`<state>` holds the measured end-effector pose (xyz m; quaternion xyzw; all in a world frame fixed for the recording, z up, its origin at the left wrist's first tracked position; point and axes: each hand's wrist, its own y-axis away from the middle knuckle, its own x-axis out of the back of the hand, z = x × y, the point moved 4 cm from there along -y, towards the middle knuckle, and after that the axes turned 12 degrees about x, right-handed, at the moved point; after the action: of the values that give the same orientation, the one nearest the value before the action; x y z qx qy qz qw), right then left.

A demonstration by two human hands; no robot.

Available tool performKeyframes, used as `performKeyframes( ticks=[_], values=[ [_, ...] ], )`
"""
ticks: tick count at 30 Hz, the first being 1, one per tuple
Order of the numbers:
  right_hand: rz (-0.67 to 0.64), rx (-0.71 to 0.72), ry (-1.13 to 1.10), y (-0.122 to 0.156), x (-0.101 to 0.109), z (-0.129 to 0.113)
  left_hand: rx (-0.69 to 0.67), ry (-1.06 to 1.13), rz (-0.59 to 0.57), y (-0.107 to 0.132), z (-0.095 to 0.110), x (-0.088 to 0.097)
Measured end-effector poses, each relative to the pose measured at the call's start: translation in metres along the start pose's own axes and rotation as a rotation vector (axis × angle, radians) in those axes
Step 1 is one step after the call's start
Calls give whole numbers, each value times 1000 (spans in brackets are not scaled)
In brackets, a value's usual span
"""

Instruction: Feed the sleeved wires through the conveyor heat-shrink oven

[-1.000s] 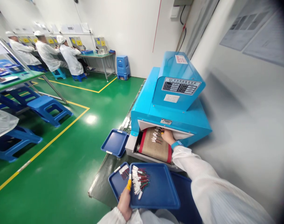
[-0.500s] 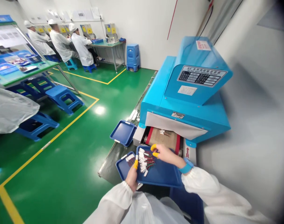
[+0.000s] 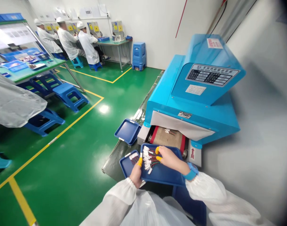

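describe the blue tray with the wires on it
The shallow rectangular blue tray looks like moulded plastic, with a raised rim. It is held in front of the conveyor opening, carrying white-tipped wires with red and green leads. The left hand grips its left edge; the right hand lies over it, yellow-capped fingertips at the wires. It overlaps a smaller blue tray.

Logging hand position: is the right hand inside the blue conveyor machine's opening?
No, the right hand is over the blue tray, outside the machine.
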<state>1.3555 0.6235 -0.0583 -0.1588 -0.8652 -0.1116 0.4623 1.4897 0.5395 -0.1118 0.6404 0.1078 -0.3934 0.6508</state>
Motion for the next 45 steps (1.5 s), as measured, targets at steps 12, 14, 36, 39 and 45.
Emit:
performKeyframes(
  ticks=[12,14,36,39,45],
  values=[
    [-116,250,162,12,-10,-26,28,25,6,5,1,-5],
    [-109,232,158,12,-9,-25,24,27,3,6,1,-5],
    [-85,192,74,20,-6,-32,-30,1,-2,1,1,7],
    [26,121,18,27,-9,-23,-44,-43,-16,1,-1,9],
    [368,-129,89,74,-30,29,-53,-185,22,-7,-14,28]
  ],
)
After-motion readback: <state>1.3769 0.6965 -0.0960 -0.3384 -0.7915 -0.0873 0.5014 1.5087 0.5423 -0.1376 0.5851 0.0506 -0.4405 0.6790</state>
